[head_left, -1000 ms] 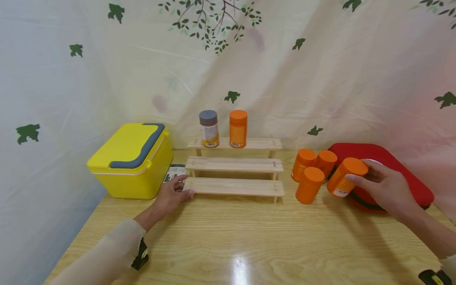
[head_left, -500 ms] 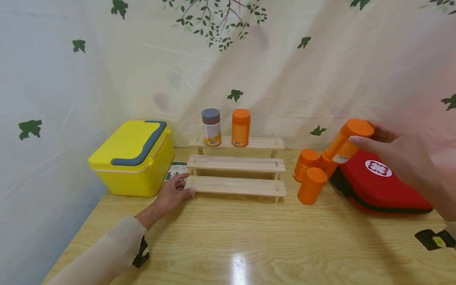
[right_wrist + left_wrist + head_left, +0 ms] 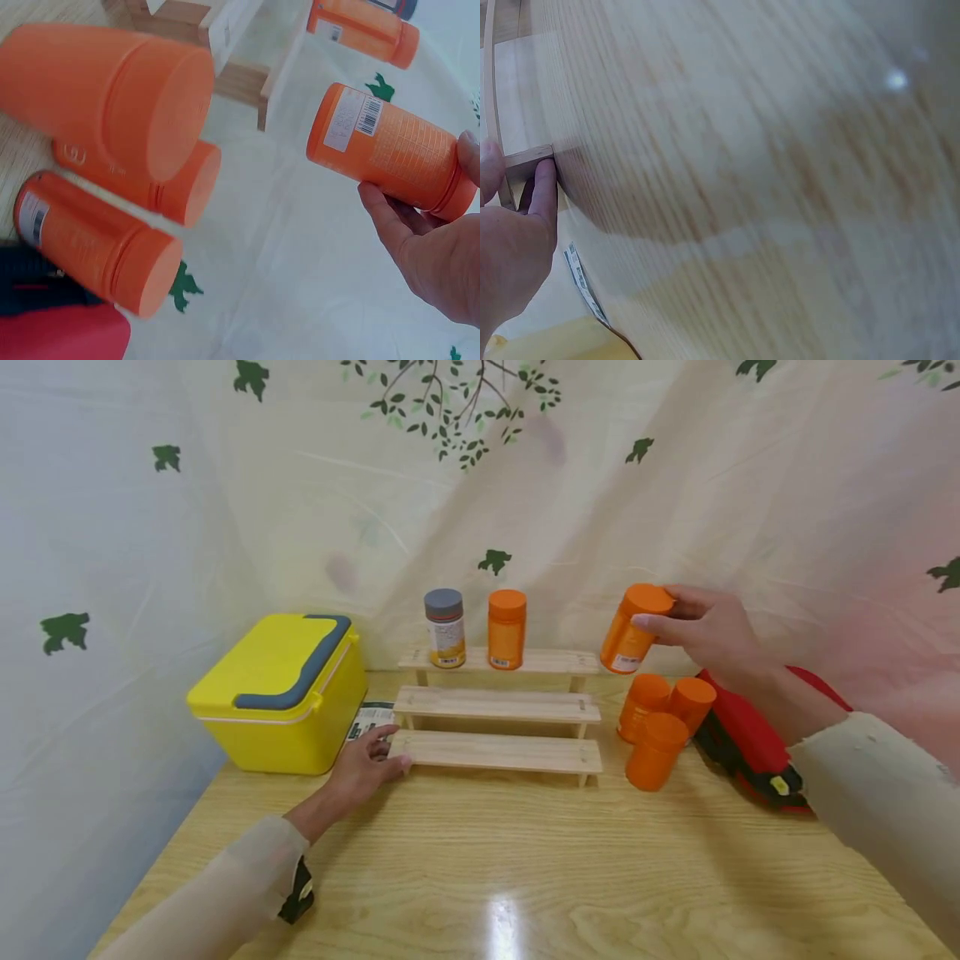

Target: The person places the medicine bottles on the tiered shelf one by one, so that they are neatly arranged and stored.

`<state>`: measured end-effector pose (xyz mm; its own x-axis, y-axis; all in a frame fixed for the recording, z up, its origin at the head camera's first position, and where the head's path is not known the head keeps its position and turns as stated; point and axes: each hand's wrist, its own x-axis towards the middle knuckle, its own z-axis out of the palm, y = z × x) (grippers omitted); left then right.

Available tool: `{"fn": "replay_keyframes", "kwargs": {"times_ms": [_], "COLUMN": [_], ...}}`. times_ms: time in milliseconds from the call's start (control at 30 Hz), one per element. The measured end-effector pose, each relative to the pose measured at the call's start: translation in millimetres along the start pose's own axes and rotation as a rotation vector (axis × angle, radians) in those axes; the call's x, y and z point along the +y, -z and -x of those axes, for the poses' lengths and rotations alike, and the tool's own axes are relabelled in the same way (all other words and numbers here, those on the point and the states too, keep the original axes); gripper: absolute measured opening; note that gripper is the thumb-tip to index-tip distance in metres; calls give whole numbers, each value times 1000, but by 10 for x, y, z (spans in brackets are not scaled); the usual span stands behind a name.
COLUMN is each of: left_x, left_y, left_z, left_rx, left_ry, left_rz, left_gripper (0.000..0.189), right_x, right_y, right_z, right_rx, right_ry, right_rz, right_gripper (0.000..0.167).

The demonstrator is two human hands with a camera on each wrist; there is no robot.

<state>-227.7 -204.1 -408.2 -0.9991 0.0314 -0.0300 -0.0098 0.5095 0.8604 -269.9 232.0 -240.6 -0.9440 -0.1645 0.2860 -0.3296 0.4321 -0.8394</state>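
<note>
My right hand (image 3: 708, 625) grips an orange bottle (image 3: 628, 631) near its lid and holds it in the air, slightly tilted, at the right end of the top shelf. In the right wrist view the held bottle (image 3: 390, 150) shows a barcode label. A three-step wooden rack (image 3: 495, 750) stands mid-table. My left hand (image 3: 360, 777) pinches the left end of its lowest step, thumb on top; the left wrist view shows fingers (image 3: 546, 184) against the rack's leg. On the top shelf stand a grey-lidded bottle (image 3: 446, 631) and another orange bottle (image 3: 507, 631).
Several orange bottles (image 3: 657, 752) stand grouped right of the rack. A red first-aid case (image 3: 750, 735), partly behind my right forearm, lies beside them. At the left is a yellow box (image 3: 277, 693) with a grey handle; a printed paper (image 3: 371, 718) lies between it and the rack.
My right hand has lifted the orange bottle from beside the red case and carried it up and left, past the grouped bottles, toward the top shelf. The left hand keeps its place.
</note>
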Motion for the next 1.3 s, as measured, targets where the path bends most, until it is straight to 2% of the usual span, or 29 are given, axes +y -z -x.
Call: {"fn": "replay_keyframes", "kwargs": {"times_ms": [167,400,600,733,900,1300], "left_x": [-8,-5,-14,-19,-22,-11], "left_y": [0,13,12,9,3,6], "left_z": [-2,-1,-8,-7,-15,-1], "left_rx": [-8,-10,-9,-9,-4,-12], "left_ry": [-9,-18,-15,-9,-11,-13], "left_rz": [10,14,23,16,13,6], "left_gripper": [60,60,60,60,61,61], "right_x": [-16,29,34,19,14,30], "right_y": [-231,-494,-633,-691,-720,-742], "right_z": [-162,-388,-496,-541,-564,-563], "right_rx": [-24,-27,-45,-66,-71,-60], "right_ry": [16,-15,-59,-112,-142,-109], "right_rz": [-21,-35,-35,-19,31,43], "right_gripper": [54,54,59,70,76,70]}}
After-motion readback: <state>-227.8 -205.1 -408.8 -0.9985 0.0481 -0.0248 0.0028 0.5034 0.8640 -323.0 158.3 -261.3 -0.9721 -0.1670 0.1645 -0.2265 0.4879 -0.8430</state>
